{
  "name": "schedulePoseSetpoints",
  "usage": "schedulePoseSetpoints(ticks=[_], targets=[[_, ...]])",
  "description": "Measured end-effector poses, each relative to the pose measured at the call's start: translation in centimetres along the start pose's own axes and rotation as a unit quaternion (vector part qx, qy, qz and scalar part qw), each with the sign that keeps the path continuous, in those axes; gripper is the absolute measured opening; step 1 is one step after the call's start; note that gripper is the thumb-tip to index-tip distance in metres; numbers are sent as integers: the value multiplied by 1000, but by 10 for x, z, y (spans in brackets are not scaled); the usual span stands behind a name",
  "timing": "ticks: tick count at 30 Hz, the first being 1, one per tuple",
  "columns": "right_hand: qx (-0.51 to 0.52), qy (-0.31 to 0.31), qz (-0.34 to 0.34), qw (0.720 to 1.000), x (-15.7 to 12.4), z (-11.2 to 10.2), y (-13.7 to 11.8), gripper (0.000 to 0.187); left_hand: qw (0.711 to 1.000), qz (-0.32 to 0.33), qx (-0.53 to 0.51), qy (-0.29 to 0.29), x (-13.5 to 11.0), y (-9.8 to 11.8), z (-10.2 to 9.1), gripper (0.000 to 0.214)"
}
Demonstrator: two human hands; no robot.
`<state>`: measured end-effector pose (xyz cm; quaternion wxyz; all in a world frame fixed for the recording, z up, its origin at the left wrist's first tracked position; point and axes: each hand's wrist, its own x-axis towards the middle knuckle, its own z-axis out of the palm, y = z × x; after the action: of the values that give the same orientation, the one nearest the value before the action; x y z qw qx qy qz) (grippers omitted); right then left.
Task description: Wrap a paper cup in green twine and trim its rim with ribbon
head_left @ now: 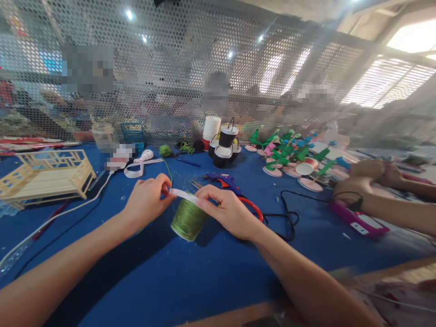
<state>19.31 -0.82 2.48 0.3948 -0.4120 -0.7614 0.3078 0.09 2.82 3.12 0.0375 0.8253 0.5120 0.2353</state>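
Note:
A cup wrapped in green cord (189, 219) is held tilted just above the blue table (204, 277). A white strip (185, 195) lies across its upper rim. My left hand (147, 198) pinches the strip's left end, and a thin green thread runs up from there. My right hand (229, 210) pinches the strip's right end and presses against the cup's rim. Both hands have their fingers closed on the strip.
A blue glue gun (223, 179), red-handled scissors (252, 205) and black cable (289, 218) lie behind my right hand. A wooden toy bed (47, 175) stands left. Black-and-white cups (223, 145) and green-and-pink paper flowers (289, 154) sit at the back. Another person's arms (374, 190) rest at right.

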Motion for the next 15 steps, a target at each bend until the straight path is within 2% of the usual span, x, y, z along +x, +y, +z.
schedulePoseSetpoints(ticks=[3, 5, 7, 10, 12, 15], targets=[[10, 17, 35, 999, 2, 0, 4, 19, 995, -5, 90, -35, -3, 5, -2, 15], [9, 24, 40, 999, 2, 0, 5, 19, 991, 1, 130, -40, -4, 8, -3, 27], [-1, 25, 26, 999, 2, 1, 4, 19, 992, 6, 117, -50, -5, 10, -3, 34], [-19, 18, -4, 1000, 1, 3, 2, 17, 997, 36, 50, -46, -5, 8, -1, 25], [-23, 11, -17, 1000, 0, 5, 2, 15, 997, 73, 22, -15, -5, 6, 0, 21], [-21, 4, -32, 999, -1, 5, 2, 15, 990, 123, 17, 71, -6, 2, 1, 23]])
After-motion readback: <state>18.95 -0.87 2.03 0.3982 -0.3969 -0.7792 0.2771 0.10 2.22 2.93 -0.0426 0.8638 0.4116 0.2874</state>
